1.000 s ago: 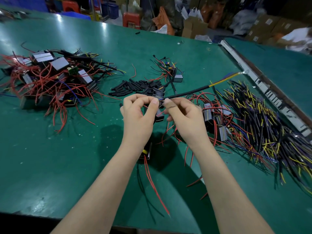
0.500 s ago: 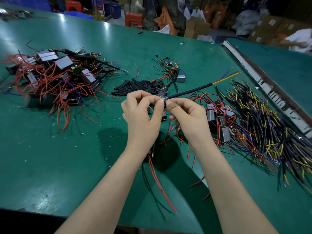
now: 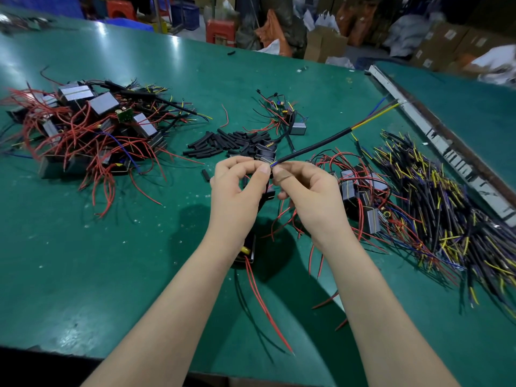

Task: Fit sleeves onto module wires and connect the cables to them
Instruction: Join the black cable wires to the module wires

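Mid-counter, left hand (image 3: 237, 188) and right hand (image 3: 310, 191) pinch a cable (image 3: 315, 146) end to a module wire; joining looks underway, needing steady alignment next.

Both forearms reach forward, left hand (image 3: 237, 188) and right hand (image 3: 310, 191) raised close together, curled fingertips pinching and nearly meeting, thumbs up top.
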Motion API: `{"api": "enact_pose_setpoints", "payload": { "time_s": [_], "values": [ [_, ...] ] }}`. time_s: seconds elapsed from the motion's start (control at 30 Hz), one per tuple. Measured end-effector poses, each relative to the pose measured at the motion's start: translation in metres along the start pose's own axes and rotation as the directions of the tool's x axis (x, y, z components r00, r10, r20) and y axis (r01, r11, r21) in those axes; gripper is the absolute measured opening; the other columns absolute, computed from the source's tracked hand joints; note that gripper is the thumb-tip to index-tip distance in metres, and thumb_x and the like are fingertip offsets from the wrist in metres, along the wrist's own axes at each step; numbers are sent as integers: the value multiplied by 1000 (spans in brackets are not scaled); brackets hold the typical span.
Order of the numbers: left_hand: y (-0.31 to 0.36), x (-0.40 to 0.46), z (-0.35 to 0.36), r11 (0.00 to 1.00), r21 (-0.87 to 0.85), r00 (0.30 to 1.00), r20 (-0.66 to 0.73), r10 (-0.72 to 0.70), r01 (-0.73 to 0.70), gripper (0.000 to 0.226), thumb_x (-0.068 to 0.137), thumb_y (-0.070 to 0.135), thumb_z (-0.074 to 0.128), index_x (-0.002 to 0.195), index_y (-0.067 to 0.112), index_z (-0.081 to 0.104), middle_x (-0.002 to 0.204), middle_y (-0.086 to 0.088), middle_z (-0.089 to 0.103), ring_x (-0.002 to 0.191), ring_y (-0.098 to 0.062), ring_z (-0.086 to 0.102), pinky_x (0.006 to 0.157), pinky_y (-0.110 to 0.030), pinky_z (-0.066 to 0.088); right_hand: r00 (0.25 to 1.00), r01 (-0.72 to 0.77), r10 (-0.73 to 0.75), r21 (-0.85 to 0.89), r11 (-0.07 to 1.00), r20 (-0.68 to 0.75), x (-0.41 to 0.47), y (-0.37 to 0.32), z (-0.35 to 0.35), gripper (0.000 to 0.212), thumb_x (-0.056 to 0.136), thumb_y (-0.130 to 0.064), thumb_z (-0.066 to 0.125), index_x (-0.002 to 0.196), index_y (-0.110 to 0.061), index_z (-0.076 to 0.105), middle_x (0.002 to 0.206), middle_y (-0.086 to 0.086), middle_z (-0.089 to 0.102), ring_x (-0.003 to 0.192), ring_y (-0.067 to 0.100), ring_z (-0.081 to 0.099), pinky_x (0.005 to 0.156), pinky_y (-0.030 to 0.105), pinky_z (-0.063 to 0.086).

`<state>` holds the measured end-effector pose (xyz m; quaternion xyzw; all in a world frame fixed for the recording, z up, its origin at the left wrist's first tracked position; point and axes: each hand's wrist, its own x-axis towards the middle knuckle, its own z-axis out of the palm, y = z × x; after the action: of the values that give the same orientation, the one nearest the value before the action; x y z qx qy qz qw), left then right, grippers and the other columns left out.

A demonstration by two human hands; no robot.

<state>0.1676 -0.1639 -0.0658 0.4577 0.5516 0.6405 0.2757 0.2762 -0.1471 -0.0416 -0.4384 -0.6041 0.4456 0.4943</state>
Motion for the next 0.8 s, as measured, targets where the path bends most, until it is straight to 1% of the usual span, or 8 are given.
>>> {"api": "enact_pose_setpoints", "payload": {
  "time_s": [0.1, 0.2, 0.27, 0.37, 0.47, 0.53, 0.63, 0.8],
  "values": [
    [0, 0, 0, 999, -44, 1000, 8, -25, 25, 21, 88, 18, 65, 76, 35, 65, 101, 10, 53, 111, -12, 50, 99, -23, 34, 1000, 15, -16, -48, 999, -22, 1, 3, 0, 15, 91, -12, 63, 81, -24, 66, 66, -14, 64, 59, -2, 54, 60, 14, 46],
    [-1, 1, 0, 999, -30, 1000, 3, -11, 12, 25, 88, 18, 65, 73, 38, 64, 97, 12, 54, 111, -14, 51, 103, -30, 35, 998, 39, -48, -161, 986, -51, 2, 7, -1, 12, 90, -18, 65, 81, -26, 68, 73, -11, 67, 71, 6, 59, 77, 36, 55],
    [-1, 0, 0, 1000, 4, 1000, 3, 13, -13, 24, 89, 20, 65, 74, 39, 63, 99, 11, 54, 113, -17, 50, 106, -37, 34, 998, 25, -34, -157, 987, -58, 2, 6, -2, 15, 90, -24, 65, 76, -29, 69, 71, -10, 69, 73, 8, 62, 77, 40, 55],
    [0, 0, 0, 995, 61, 996, 32, 80, -82, 22, 89, 22, 64, 77, 40, 62, 101, 13, 50, 112, -14, 47, 103, -31, 34, 994, -64, 57, -77, 995, -91, 5, 3, -6, 30, 91, -43, 61, 70, -22, 68, 60, -10, 67, 53, 3, 57, 54, 17, 45],
    [-1, -3, 0, 958, 185, 975, 81, 207, -219, 16, 89, 23, 63, 80, 37, 62, 99, 15, 46, 105, 0, 40, 94, -9, 24, 989, -115, 113, -14, 993, -91, 6, 1, -11, 35, 90, -45, 60, 69, -18, 67, 51, -8, 60, 43, 3, 48, 46, 12, 38],
    [-1, -4, -1, 917, 274, 957, 86, 276, -289, 7, 87, 27, 61, 85, 29, 67, 100, 11, 46, 102, -8, 39, 90, -13, 25, 986, -149, 150, 10, 989, -78, 5, 0, -15, 38, 90, -45, 60, 66, -17, 66, 47, -9, 55, 41, 4, 43, 44, 13, 37],
    [-4, -6, 0, 805, 446, 912, 65, 406, -390, 15, 88, 29, 61, 86, 19, 72, 103, 3, 51, 101, -20, 41, 78, -24, 22, 968, -246, 248, 48, 968, -48, 5, -1, -18, 38, 91, -45, 59, 67, -17, 68, 48, -9, 53, 37, 5, 36, 35, 14, 29],
    [-6, -9, 1, 684, 586, 855, 29, 517, -434, 15, 87, 28, 61, 85, 18, 71, 103, -2, 59, 103, -21, 37, 78, -28, 21, 927, -373, 367, 91, 923, 82, 7, 0, -19, 30, 92, -32, 62, 68, -17, 73, 55, -10, 56, 39, 4, 36, 34, 13, 21]
  ]
}}
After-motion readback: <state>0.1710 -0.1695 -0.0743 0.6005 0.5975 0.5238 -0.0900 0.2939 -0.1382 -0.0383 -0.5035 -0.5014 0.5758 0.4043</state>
